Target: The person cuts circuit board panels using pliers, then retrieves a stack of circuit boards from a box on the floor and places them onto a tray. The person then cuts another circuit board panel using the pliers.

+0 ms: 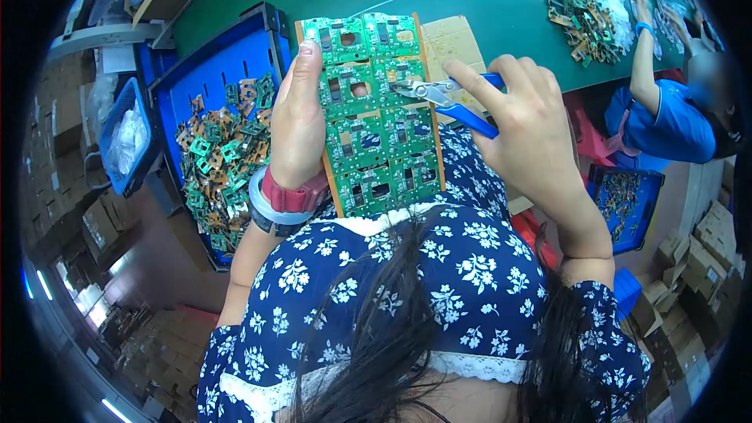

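Observation:
A green circuit board panel (368, 121) with several repeated sections and cut-outs is held up before my chest. My left hand (299, 121) grips its left edge, thumb lying on the front face. In my right hand (529, 125) is a pair of side cutters (458, 98) with blue handles. Their metal jaws touch or hover over the panel's upper right part; I cannot tell which. Brown strips line both long sides of the panel. Behind its right edge lies a piece of cardboard (454, 51).
To the left, a blue crate (176, 82) holds a heap of small boards (223, 164). A blue basket (117, 137) with plastic bags stands beyond it. More boards (583, 19) lie on the green table (486, 4). At right a person in blue (662, 121) works near another blue crate (654, 211).

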`<state>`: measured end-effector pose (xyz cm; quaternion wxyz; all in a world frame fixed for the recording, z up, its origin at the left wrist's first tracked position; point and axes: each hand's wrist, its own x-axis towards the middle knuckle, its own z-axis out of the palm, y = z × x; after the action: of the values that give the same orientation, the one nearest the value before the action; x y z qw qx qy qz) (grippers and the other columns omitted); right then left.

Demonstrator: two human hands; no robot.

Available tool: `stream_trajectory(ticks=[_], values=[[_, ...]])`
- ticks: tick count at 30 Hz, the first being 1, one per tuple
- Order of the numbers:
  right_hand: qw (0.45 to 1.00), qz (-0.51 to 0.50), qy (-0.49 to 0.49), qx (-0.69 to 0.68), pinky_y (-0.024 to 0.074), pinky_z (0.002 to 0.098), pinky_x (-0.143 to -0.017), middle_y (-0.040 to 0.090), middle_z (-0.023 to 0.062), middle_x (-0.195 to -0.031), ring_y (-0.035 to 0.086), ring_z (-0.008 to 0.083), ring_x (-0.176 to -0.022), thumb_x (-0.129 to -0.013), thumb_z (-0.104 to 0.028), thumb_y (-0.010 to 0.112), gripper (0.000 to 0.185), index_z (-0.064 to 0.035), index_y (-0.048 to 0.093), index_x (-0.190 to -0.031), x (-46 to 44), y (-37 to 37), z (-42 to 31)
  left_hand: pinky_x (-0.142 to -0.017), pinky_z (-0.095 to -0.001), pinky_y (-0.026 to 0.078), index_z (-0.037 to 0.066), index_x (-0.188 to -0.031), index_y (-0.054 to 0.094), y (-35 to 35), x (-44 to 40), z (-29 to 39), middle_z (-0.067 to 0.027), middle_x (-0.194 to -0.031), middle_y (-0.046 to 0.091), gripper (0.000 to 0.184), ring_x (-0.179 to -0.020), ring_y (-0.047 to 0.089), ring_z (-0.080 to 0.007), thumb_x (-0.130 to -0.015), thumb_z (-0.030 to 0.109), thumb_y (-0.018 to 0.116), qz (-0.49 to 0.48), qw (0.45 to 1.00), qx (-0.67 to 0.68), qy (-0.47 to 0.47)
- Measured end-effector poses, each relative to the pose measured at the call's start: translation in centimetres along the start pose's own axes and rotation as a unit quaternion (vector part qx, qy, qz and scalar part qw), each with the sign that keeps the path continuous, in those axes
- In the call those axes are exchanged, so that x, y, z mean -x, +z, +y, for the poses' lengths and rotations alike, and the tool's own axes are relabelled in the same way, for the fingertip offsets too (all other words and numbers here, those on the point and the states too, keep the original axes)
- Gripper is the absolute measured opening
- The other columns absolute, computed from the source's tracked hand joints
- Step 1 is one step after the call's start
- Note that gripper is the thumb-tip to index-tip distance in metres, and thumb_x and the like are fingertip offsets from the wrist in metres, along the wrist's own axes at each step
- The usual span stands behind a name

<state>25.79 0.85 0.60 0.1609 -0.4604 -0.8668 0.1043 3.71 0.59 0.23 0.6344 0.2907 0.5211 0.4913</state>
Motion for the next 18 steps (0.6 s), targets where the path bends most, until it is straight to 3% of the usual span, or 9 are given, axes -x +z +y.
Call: stream_trajectory(ticks=[6,10,13,18], values=[[0.998,-0.008,-0.030,0.050,0.0399,0.0369,-0.076,0.051,0.0075,-0.085,0.052,0.0249,-0.084,-0.069,-0.009,0.070,0.052,-0.0165,0.062,-0.120,-0.4,-0.2,0.4,-0.070,-0.0263,0.054,0.003,-0.122,0.054,-0.5,-0.4,-0.4,-0.0090,-0.104,0.065,0.045,-0.080,0.065,-0.0134,-0.102,0.038,0.034,0.017,0.999,-0.050,0.002],[0.998,-0.017,-0.031,0.057,0.0409,0.0369,-0.073,0.051,0.0067,-0.082,0.053,0.0243,-0.081,-0.069,-0.007,0.068,0.051,-0.0166,0.063,-0.118,-0.4,-0.3,0.3,-0.072,-0.0242,0.050,0.002,-0.120,0.053,-0.4,-0.4,-0.4,-0.0060,-0.098,0.062,0.046,-0.079,0.057,-0.0092,-0.102,0.041,0.036,0.011,0.998,-0.060,-0.004],[0.999,-0.016,-0.023,0.031,0.0423,0.0371,-0.069,0.050,0.0062,-0.078,0.054,0.0242,-0.077,-0.069,-0.006,0.067,0.048,-0.0169,0.064,-0.116,-0.6,-0.3,0.2,-0.068,-0.0252,0.054,0.002,-0.120,0.056,-0.9,-0.4,-0.5,-0.0080,-0.102,0.066,0.045,-0.080,0.065,-0.0123,-0.102,0.038,0.035,0.022,0.998,-0.058,0.015],[0.997,0.065,0.043,0.019,0.0458,0.0391,-0.063,0.053,0.0075,-0.076,0.057,0.0268,-0.071,-0.073,-0.009,0.066,0.040,-0.0190,0.065,-0.112,-1.1,1.3,2.2,-0.072,-0.0242,0.050,0.001,-0.121,0.053,-0.8,-0.2,-0.4,-0.0059,-0.099,0.062,0.045,-0.079,0.057,-0.0094,-0.102,0.039,0.037,0.014,0.999,-0.030,0.002]])
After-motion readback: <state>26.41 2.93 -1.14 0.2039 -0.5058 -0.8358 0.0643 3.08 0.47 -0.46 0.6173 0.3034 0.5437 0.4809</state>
